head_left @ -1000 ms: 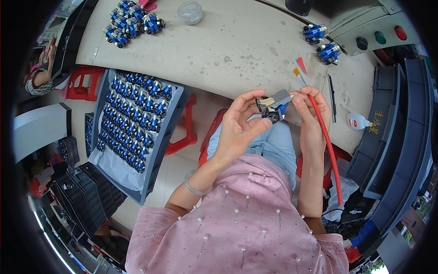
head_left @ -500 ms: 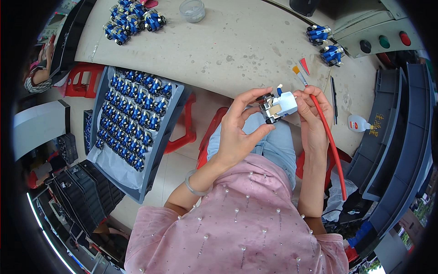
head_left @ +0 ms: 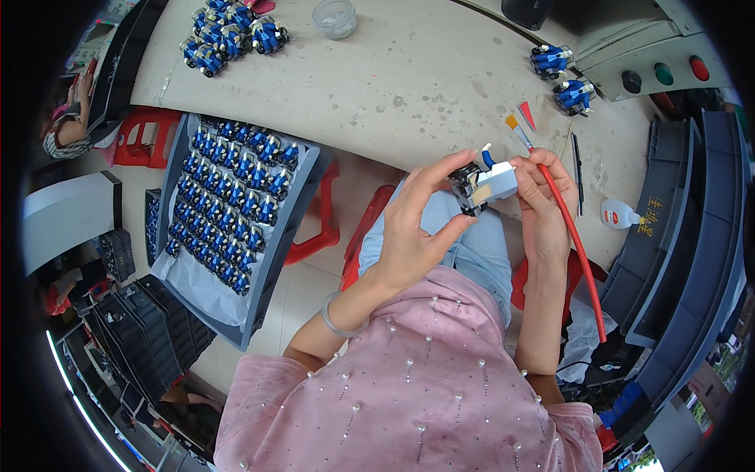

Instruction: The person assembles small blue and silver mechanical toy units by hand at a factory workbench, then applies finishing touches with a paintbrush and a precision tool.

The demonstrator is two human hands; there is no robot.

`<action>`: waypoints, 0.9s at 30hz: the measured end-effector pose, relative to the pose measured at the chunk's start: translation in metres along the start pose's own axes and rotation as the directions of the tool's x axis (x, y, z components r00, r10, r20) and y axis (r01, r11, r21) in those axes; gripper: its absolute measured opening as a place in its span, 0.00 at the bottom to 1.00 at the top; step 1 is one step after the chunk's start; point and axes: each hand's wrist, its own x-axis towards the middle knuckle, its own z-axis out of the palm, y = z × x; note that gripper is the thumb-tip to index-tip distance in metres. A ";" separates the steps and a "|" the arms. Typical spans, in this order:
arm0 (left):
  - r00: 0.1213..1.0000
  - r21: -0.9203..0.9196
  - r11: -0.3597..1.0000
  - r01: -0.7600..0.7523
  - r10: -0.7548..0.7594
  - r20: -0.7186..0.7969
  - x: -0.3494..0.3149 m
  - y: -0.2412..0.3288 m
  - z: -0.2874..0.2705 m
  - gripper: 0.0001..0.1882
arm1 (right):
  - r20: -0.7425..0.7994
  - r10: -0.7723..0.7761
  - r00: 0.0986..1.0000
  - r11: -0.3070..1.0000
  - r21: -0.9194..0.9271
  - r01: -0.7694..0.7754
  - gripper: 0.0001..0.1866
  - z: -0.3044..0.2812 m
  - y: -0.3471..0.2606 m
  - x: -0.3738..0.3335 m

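Observation:
Over my lap, my left hand (head_left: 417, 228) is closed round the black-wheeled end of a small toy vehicle figure (head_left: 495, 186), thumb below and fingers above. Its body is pale blue-white with a beige patch, and a blue arm with a cream tip sticks up. My right hand (head_left: 543, 200) pinches the other end of the toy. The same hand also holds a paintbrush (head_left: 578, 244), its long red handle hanging down along the forearm and its yellow bristles pointing up and away. Whether the bristles are wet, I cannot tell.
At left, a grey tray (head_left: 295, 208) holds rows of blue toys. More blue toys (head_left: 232, 35) cluster on the table (head_left: 377, 86) beside a clear cup (head_left: 335, 20); others (head_left: 572, 96) stand at right. A black pen-like stick (head_left: 577, 173) and white bottle (head_left: 620, 213) lie right.
The toy has tilted and shifted slightly right in my hands, showing more of its side. The paintbrush handle's lower end has swung a little to the right.

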 end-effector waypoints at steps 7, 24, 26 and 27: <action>0.999 0.071 0.997 -0.034 0.033 0.027 -0.003 -0.003 -0.001 0.38 | -0.010 -0.001 1.000 0.999 0.035 0.002 0.12 0.000 0.002 -0.002; 0.897 -0.639 0.630 0.441 -0.335 0.289 -0.004 -0.004 -0.010 0.31 | 0.061 -0.107 0.992 0.989 -0.093 0.113 0.12 0.010 0.001 -0.006; 0.891 -0.658 0.603 0.451 -0.350 0.290 -0.004 -0.003 -0.010 0.30 | 0.079 -0.110 0.991 0.987 -0.108 0.118 0.12 0.011 0.000 -0.007; 0.888 -0.677 0.578 0.455 -0.347 0.302 -0.004 -0.003 -0.010 0.29 | 0.077 -0.111 0.991 0.985 -0.122 0.120 0.12 0.011 -0.001 -0.007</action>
